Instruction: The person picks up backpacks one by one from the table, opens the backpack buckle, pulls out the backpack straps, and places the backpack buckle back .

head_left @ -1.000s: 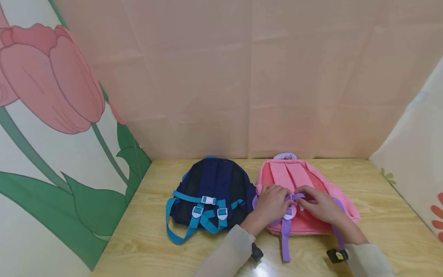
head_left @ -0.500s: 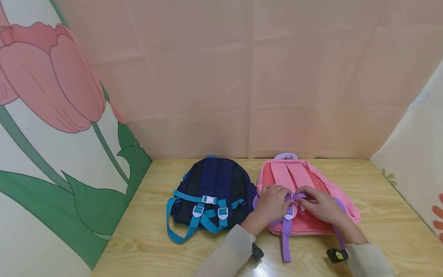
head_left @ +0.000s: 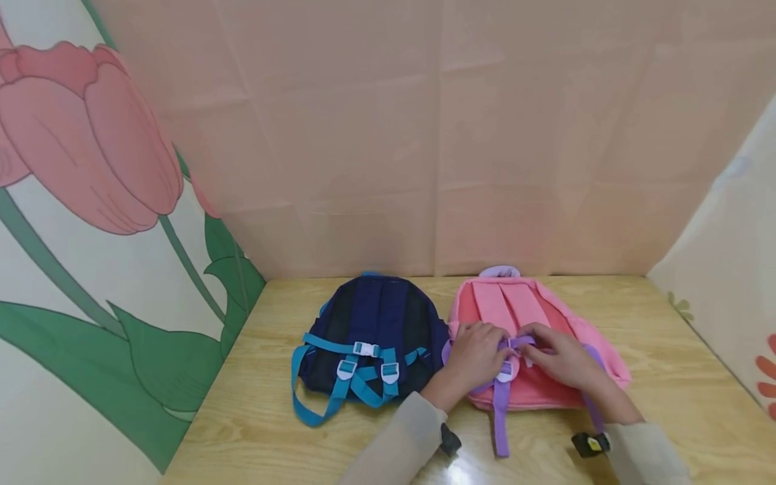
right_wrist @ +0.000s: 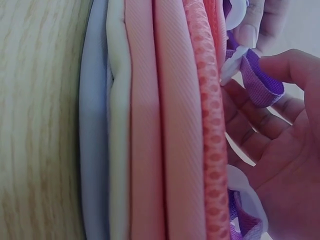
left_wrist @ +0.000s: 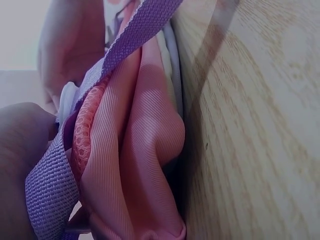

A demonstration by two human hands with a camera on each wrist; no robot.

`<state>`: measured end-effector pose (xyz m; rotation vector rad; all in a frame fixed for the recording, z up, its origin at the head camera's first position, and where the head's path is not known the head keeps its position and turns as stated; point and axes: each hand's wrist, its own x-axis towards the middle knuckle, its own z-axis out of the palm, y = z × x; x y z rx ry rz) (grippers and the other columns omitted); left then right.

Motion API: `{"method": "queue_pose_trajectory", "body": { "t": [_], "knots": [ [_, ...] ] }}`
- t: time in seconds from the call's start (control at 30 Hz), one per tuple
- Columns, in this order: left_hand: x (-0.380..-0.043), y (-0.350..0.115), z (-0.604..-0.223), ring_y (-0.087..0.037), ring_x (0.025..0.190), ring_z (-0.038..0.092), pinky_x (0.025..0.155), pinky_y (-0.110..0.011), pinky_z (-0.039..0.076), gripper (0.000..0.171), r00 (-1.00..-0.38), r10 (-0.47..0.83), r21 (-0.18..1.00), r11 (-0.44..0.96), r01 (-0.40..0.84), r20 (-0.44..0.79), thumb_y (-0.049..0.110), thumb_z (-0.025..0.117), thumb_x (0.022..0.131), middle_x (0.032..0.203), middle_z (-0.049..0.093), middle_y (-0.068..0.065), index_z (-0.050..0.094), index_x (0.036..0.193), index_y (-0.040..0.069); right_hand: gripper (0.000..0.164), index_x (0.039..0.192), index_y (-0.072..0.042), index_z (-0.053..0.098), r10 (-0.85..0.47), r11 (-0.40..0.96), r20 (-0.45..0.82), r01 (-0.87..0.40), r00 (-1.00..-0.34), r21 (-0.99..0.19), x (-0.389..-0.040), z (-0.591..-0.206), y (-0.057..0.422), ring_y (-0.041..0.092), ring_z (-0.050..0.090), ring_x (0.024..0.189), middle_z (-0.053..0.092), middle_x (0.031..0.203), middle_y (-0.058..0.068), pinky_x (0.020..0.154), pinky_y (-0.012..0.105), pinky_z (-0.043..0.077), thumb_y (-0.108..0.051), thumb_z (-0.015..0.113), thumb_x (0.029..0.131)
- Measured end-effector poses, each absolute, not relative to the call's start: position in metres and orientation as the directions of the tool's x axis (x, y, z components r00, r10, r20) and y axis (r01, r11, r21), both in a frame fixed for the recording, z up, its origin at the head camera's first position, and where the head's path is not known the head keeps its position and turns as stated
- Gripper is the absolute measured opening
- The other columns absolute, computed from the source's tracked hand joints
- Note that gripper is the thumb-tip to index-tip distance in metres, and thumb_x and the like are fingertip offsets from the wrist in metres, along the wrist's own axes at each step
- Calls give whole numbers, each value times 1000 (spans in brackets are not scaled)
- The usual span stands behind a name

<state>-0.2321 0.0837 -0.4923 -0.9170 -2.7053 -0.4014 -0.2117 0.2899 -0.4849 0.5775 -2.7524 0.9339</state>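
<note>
A pink backpack (head_left: 497, 303) lies with its strap side up on the table. Both hands work at its middle, on a purple strap (head_left: 523, 341) with a white plastic buckle (right_wrist: 232, 66). My left hand (head_left: 477, 357) pinches the strap at the buckle, its fingertips showing at the top of the right wrist view. From the right, my right hand (head_left: 564, 358) pinches the looped strap beside the buckle between thumb and fingers. A white strap adjuster (head_left: 505, 372) sits just below, and a loose purple strap end (head_left: 500, 421) hangs over the backpack's lower edge. Fingers partly hide the buckle.
Left of the pink backpack, touching or nearly touching it, lies a dark blue backpack (head_left: 378, 310) with teal straps (head_left: 308, 419) and a fastened white buckle (head_left: 365, 349). The wooden table (head_left: 242, 417) ends at a pinkish backdrop (head_left: 364, 168).
</note>
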Motion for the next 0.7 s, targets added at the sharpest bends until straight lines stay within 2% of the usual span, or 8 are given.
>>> {"method": "queue_pose_trajectory", "body": {
  "t": [0.17,0.33,0.4,0.53,0.7],
  "knots": [
    [-232,84,-493,-2,109,58,96,-28,40,25,-766,554,168,764,624,325,46,59,101,115,66,17,66,119,30,21,116,-18,67,-313,735,261,-407,-913,-543,-212,-481,288,12,65,95,70,104,-6,84,35,55,-20,72,95],
    [-233,84,-492,-2,109,58,95,-28,40,25,-768,550,170,766,620,328,46,59,101,115,66,18,66,118,30,22,116,-17,67,-323,724,261,-415,-910,-551,-213,-479,288,21,69,99,70,105,-3,85,45,57,-18,72,95],
    [-233,84,-492,-2,109,58,96,-28,40,25,-771,546,177,766,618,327,46,59,101,115,66,17,66,118,30,20,114,-18,67,-323,715,270,-420,-907,-558,-213,-480,288,19,69,99,70,104,-3,85,48,57,-17,72,95],
    [-232,84,-491,-3,110,58,97,-29,40,25,-777,542,194,766,613,319,46,59,101,115,66,17,66,118,29,16,110,-19,68,-320,704,286,-429,-903,-567,-214,-483,288,9,66,94,69,100,-6,85,48,57,-16,72,95],
    [-231,83,-491,-3,109,58,97,-30,40,25,-779,540,198,766,612,317,46,59,101,114,66,17,66,118,29,15,109,-20,68,-312,695,296,-430,-903,-577,-213,-484,288,4,64,90,68,96,-8,84,48,58,-16,72,95]
  ]
}}
